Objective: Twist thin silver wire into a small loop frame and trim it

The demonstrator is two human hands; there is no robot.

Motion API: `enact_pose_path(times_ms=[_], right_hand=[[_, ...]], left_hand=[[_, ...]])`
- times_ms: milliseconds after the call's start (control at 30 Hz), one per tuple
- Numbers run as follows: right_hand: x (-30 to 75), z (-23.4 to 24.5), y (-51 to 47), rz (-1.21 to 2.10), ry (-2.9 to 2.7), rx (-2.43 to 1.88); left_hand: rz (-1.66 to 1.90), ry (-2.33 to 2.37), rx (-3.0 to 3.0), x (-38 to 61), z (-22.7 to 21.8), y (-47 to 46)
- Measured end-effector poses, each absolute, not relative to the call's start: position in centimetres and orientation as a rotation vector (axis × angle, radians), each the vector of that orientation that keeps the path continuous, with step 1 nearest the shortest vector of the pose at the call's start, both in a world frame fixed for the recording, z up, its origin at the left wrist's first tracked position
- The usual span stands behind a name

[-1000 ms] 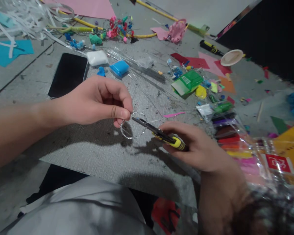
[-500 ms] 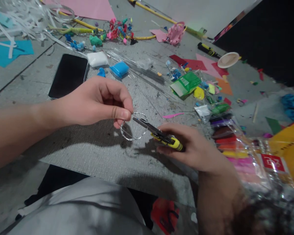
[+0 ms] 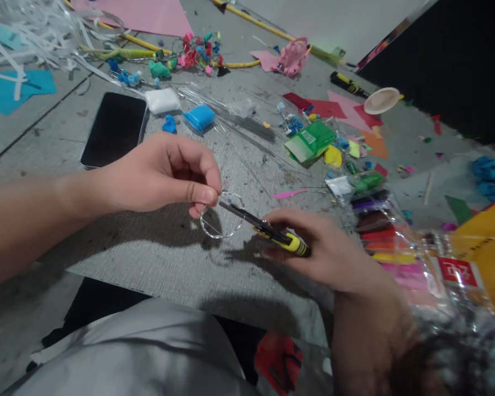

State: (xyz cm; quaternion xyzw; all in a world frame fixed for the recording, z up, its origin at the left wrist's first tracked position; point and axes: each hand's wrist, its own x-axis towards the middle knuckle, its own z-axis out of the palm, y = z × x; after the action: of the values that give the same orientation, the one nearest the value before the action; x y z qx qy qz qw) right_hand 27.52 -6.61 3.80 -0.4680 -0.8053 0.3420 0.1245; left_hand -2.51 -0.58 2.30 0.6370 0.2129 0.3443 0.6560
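Between thumb and fingers, my left hand [image 3: 169, 173] pinches a ring of twisted silver wire [image 3: 221, 236] at its upper left. My right hand [image 3: 325, 247] is wrapped round the yellow-and-black handles of a pair of pliers [image 3: 272, 231]. The dark jaws of the pliers point left across the ring, their tip close to my left thumb. Whether the jaws grip the wire I cannot tell. The ring is held above the grey textured table [image 3: 169, 258].
A black phone [image 3: 114, 129] lies behind my left hand. White [image 3: 163, 101] and blue [image 3: 199, 117] clay packs, loose wires [image 3: 231, 113] and a green packet [image 3: 311, 141] lie beyond. Colourful clay in plastic bags [image 3: 400, 269] sits at the right. White paper strips [image 3: 45, 38] fill the far left.
The ring and the pliers have shifted very slightly left in view. Both hands keep their holds.
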Motion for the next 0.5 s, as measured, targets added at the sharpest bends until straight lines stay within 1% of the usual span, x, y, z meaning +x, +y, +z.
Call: enact_pose_path(times_ms=[200,333,400,500], right_hand=[[29.9,4.3,-5.9,0.976,-2.393,-1.400],[32.2,4.9,-5.7,0.858,-2.459,-1.472],[33.0,4.5,-5.6,0.694,-2.445,-1.608],[34.0,2.9,-5.2,0.348,-2.404,-1.828]], left_hand=[[0.833,0.556,1.498,-2.4,1.7,-0.5],[0.877,0.566,1.481,-2.3,1.4,-0.5],[0.873,0.563,1.475,-2.2,1.4,-0.5],[0.858,0.568,1.483,-2.2,1.4,-0.6]])
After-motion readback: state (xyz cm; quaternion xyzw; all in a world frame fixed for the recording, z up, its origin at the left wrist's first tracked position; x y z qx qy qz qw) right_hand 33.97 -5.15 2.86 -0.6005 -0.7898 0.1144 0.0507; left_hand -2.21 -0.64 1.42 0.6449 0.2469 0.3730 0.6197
